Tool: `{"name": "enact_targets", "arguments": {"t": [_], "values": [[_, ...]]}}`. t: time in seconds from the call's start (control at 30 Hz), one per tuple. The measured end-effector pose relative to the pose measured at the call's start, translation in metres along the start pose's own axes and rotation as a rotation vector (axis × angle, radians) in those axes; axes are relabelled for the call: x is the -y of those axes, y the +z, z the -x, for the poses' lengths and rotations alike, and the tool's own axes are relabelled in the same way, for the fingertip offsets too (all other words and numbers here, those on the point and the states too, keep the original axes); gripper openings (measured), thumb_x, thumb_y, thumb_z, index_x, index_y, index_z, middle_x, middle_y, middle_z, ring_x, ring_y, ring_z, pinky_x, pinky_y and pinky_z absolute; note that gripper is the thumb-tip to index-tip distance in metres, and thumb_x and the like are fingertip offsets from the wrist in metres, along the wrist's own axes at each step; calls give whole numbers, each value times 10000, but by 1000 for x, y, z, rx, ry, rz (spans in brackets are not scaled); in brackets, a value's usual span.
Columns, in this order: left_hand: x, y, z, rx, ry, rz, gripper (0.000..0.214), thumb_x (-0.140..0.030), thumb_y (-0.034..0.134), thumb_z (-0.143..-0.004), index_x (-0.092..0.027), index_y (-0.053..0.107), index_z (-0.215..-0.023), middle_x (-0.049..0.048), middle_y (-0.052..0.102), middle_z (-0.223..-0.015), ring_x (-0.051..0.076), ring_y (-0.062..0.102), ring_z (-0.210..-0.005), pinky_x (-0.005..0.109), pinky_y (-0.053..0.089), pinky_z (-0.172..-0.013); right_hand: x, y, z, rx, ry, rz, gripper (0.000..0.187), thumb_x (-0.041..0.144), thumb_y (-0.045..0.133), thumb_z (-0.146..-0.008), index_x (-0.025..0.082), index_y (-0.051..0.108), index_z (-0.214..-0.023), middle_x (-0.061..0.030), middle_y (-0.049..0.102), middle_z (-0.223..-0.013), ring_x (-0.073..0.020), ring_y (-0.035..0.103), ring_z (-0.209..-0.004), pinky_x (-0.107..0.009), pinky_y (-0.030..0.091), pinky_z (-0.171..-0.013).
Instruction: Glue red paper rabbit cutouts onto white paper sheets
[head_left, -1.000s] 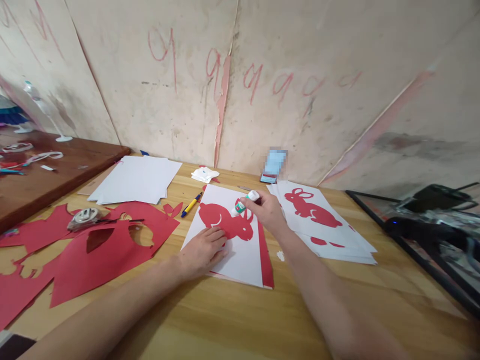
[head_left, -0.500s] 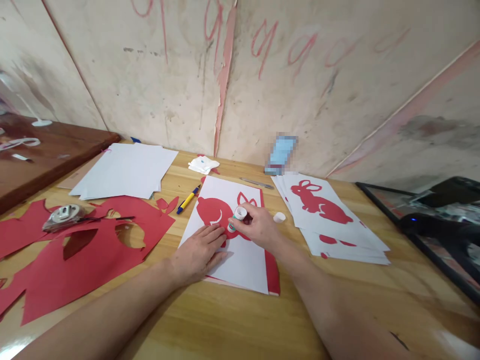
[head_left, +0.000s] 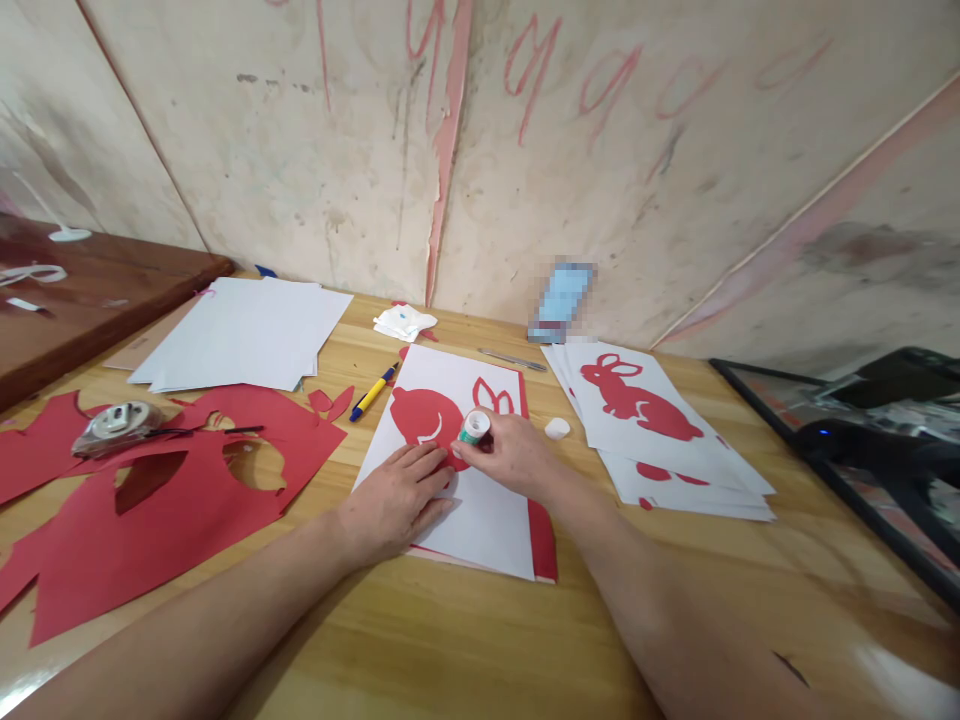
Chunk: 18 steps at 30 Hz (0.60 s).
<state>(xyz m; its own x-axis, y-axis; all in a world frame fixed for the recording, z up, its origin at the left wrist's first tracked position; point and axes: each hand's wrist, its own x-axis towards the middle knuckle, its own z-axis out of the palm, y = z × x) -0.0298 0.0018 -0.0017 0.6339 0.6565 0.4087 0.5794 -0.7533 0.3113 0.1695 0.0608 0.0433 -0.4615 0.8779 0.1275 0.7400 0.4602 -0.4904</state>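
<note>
A white sheet (head_left: 480, 530) lies in front of me over red paper, bearing a red rabbit cutout (head_left: 427, 412). My left hand (head_left: 399, 495) rests flat across the sheet, fingers stretched out and fingertips touching the cutout. In my right hand (head_left: 511, 450) is an uncapped glue stick (head_left: 475, 428), gripped between thumb and fingers and tilted over the rabbit's front part. My right hand hides part of the rabbit's head and chest. The white glue cap (head_left: 556, 428) sits on the table just right of the sheet.
Sheets with a finished-looking red rabbit (head_left: 641, 400) lie to the right. On the left are cut red paper (head_left: 187, 540), a tape measure (head_left: 118, 425) and blank white sheets (head_left: 247, 335). A yellow-blue utility knife (head_left: 373, 392), crumpled tissue (head_left: 405, 322) and phone (head_left: 561, 300) sit further back.
My right hand has shifted slightly left with the glue stick, which is now tilted differently over the cutout. My left hand stays pressed on the sheet; the view has moved a little.
</note>
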Motion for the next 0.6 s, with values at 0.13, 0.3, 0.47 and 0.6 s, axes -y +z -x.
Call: {"name": "enact_targets", "arguments": {"t": [0.13, 0.3, 0.47, 0.6], "values": [[-1, -1, -1, 19, 1, -2, 282, -304, 458, -990, -176, 607, -1192, 129, 637, -1195, 279, 540, -1226, 498, 456, -1041, 0, -1, -1, 14, -2, 10, 168, 349, 633, -814, 217, 550, -750, 18, 604, -625, -135, 505, -565, -259, 313, -563], [-2, -3, -3, 48, -6, -5, 264, -286, 449, -992, -168, 605, -1169, 127, 636, -1150, 270, 556, -1184, 484, 465, -1024, -3, -4, -1, 6, 15, -17, 180, 331, 625, -812, 219, 522, -716, 11, 602, -642, -137, 514, -584, -265, 327, -566], [-3, -3, -3, 30, 6, -6, 266, -284, 447, -991, -174, 598, -1181, 126, 638, -1157, 272, 552, -1192, 481, 469, -1016, -12, -3, -3, -35, 3, 13, 185, 334, 620, -810, 222, 509, -712, 1, 611, -661, -153, 535, -610, -275, 360, -582], [-3, -3, -3, 25, 9, -14, 270, -287, 441, -994, -174, 598, -1181, 129, 631, -1185, 272, 556, -1187, 479, 468, -1016, -18, -3, -6, -65, 24, 79, 203, 375, 620, -808, 224, 526, -711, -9, 616, -657, -159, 531, -603, -274, 347, -566]]}}
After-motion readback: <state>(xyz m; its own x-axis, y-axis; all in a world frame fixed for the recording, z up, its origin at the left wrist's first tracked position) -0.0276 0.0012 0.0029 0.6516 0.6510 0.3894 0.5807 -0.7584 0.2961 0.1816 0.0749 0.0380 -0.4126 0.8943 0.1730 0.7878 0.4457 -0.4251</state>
